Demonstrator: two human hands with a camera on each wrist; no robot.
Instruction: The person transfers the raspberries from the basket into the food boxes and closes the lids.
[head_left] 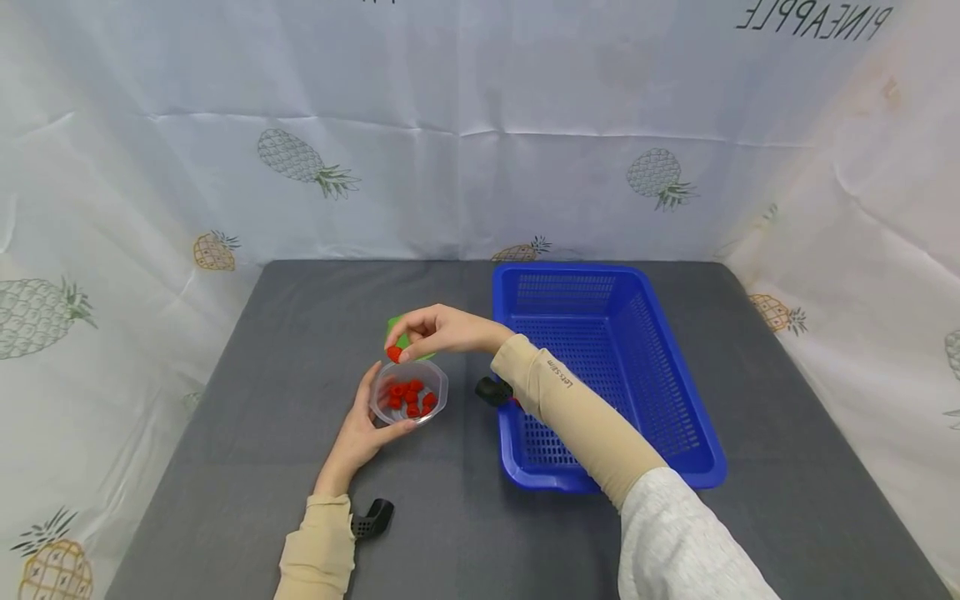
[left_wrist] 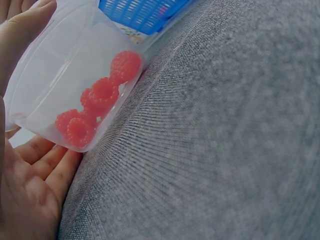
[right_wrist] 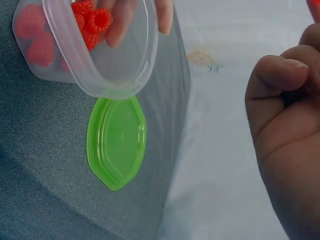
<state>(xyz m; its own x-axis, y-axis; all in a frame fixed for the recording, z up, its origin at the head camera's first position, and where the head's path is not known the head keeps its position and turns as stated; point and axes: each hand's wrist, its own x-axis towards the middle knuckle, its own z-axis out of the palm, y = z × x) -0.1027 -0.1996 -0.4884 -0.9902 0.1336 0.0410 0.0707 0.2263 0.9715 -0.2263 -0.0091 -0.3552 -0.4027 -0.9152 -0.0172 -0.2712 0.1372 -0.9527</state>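
My left hand [head_left: 358, 437] grips a clear plastic tub [left_wrist: 55, 75] round its side, thumb at the near rim and fingers on the far left. Several red raspberries [head_left: 412, 398] lie on the tub's bottom. Just above the tub's far rim, my right hand [head_left: 453, 331] pinches one raspberry [head_left: 393, 354] between thumb and fingers. A green lid [right_wrist: 117, 142] rests on the table behind the tub, partly hidden by the right hand in the head view. Only the curled fingers of the right hand show in the right wrist view, the berry cut off at the corner.
A blue slotted basket [head_left: 678, 375] stands to the right, with my right forearm [head_left: 577, 408] reaching across it. Dark grey cloth [head_left: 255, 400] covers the table. White curtains [head_left: 450, 183] printed with pineapples hang behind and at both sides.
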